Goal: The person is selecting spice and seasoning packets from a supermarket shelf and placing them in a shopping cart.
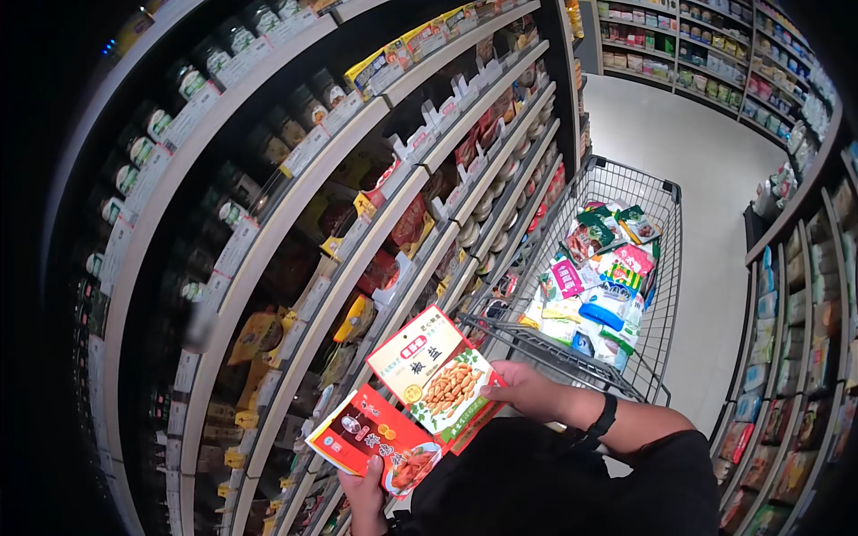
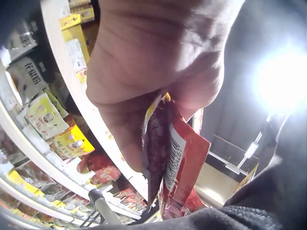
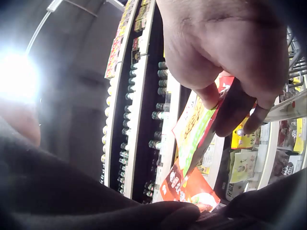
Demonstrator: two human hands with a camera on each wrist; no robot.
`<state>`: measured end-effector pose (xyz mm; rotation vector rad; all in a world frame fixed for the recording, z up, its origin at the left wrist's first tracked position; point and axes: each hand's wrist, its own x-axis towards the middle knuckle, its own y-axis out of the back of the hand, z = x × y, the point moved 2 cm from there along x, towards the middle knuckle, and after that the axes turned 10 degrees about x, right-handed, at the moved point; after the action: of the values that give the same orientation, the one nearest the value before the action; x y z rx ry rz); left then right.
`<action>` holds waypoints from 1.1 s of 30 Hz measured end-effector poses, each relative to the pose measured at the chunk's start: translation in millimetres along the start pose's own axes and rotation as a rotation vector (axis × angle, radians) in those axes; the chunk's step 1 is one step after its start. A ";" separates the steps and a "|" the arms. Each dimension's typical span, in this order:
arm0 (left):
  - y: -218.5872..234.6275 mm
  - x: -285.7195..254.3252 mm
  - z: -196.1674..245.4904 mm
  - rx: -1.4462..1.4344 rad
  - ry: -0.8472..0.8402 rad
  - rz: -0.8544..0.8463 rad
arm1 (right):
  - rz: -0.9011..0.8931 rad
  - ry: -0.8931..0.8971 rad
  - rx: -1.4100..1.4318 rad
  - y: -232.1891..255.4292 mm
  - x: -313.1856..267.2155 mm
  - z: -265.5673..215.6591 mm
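My right hand (image 1: 529, 390) pinches a white and red seasoning packet (image 1: 416, 350) by its right edge, thumb on the front. A picture of peanuts with green leaves is printed on it. Lower left, my left hand (image 1: 365, 494) grips an orange-red seasoning packet (image 1: 356, 431), which shows a plate of food. The two packets overlap side by side in front of my body, printed faces up. From the left wrist view, the red packet (image 2: 188, 160) hangs edge-on under the palm with a barcode showing. In the right wrist view my right hand (image 3: 225, 52) curls over the white packet's edge.
A wire shopping cart (image 1: 675, 223) stands ahead to the right, loaded with several bagged goods (image 1: 612, 299). Long shelves (image 1: 335, 147) with jars and hanging packets run along the left. More shelves (image 1: 804, 375) line the right, with tiled floor (image 1: 706, 134) between.
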<state>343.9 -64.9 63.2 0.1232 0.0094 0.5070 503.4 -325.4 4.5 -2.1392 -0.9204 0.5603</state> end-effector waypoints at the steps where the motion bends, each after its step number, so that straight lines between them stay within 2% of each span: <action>1: 9.2 -7.0 -3.6 0.029 0.001 -0.003 | 0.014 0.010 0.014 -8.0 -7.5 -1.6; 7: 46.9 -69.6 -3.6 -0.004 0.039 0.081 | 0.098 -0.050 -0.062 -53.4 -34.0 23.4; 12: 66.5 -127.9 -1.2 -0.121 0.074 0.041 | -0.067 -0.049 -0.175 -97.3 -61.4 79.9; 14: 68.3 -149.0 3.7 -0.189 0.153 0.016 | -0.152 -0.104 -0.246 -112.6 -76.7 101.9; 15: 75.7 -160.7 -11.2 -0.249 0.202 -0.024 | -0.174 -0.123 -0.285 -121.6 -83.7 110.9; 16: 77.1 -168.7 -9.5 -0.212 0.193 -0.088 | -0.143 -0.181 -0.426 -115.1 -92.3 125.2; 18: 86.5 -190.9 -42.2 0.207 -0.074 -0.136 | -0.168 -0.177 -0.358 -121.9 -113.3 136.6; 21: 68.2 -225.8 -53.0 0.095 0.011 -0.294 | -0.119 -0.204 -0.374 -125.7 -148.8 130.3; 23: 70.8 -232.3 -44.6 -0.119 -0.006 -0.324 | -0.085 -0.225 -0.439 -128.3 -153.0 138.6; 24: 73.9 -236.2 -39.8 -0.051 0.034 -0.327 | -0.086 -0.239 -0.498 -122.6 -158.2 141.4; 25: 73.9 -241.9 -25.4 0.021 -0.023 -0.244 | -0.088 -0.254 -0.557 -117.0 -162.5 143.9; 26: 78.7 -249.4 -23.0 0.030 0.012 -0.235 | -0.043 -0.284 -0.712 -112.5 -167.1 142.4; 27: 79.5 -256.3 -21.5 0.035 0.043 -0.243 | -0.008 -0.369 -0.779 -134.8 -167.0 141.2; 28: 76.9 -263.6 -14.0 0.039 0.072 -0.265 | -0.060 -0.446 -0.821 -140.1 -167.1 140.5; 29: 78.7 -268.2 -6.2 0.126 0.180 -0.368 | -0.088 -0.409 -0.811 -147.5 -170.4 139.7; 30: 66.1 -274.6 -4.5 0.107 0.138 -0.311 | -0.123 -0.368 -0.796 -148.2 -176.0 136.5; 33: 45.9 -294.9 1.7 0.091 0.029 -0.220 | -0.141 -0.423 -0.782 -143.7 -193.4 129.7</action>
<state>64.0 -168.3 64.0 0.2010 0.0738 0.2885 234.3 -344.1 50.7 -2.6438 -1.7319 0.6658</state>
